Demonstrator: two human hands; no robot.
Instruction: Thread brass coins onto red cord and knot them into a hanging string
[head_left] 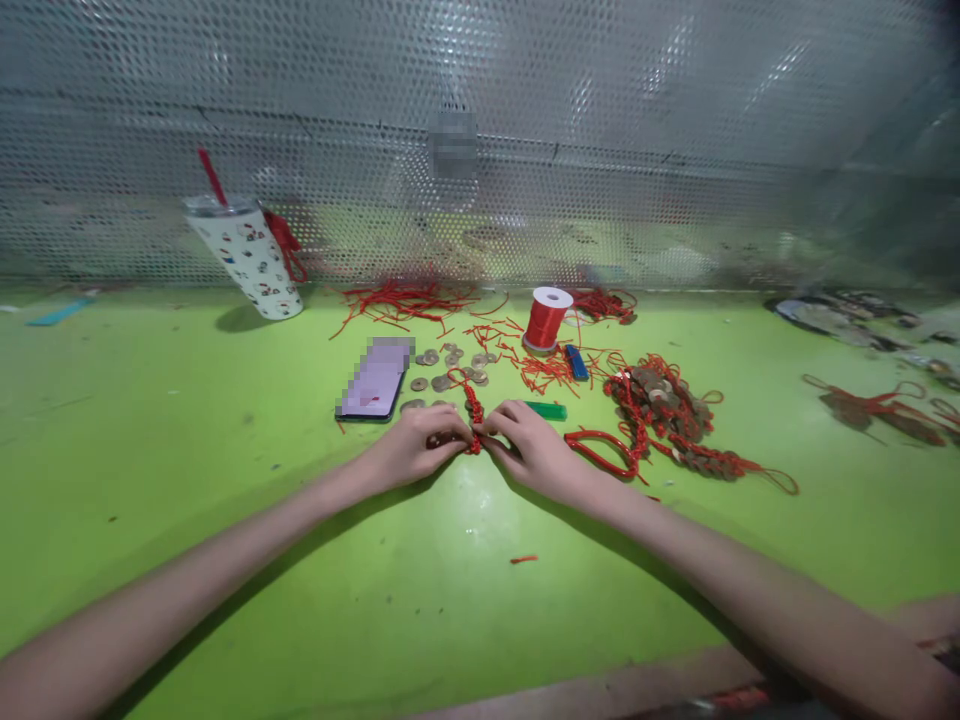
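A red knotted cord [474,402] with a loop at its far end lies on the green table, its near end between my two hands. My left hand [427,440] pinches it from the left with thumb and forefinger. From the right, my right hand [525,445] closes its fingertips on the same lower part of the cord. Several loose round coins [441,383] lie just beyond my left hand. A green lighter [546,411] rests beyond my right hand, and red-handled scissors [600,450] lie to its right, their blades hidden.
A phone [375,380] lies left of the coins. Behind are a patterned tumbler [251,255], red cord scraps [405,300], a spool of red cord [547,322] and a blue lighter [577,362]. Strung coins [664,400] are heaped at right. A perforated metal panel [360,160] stands at the back.
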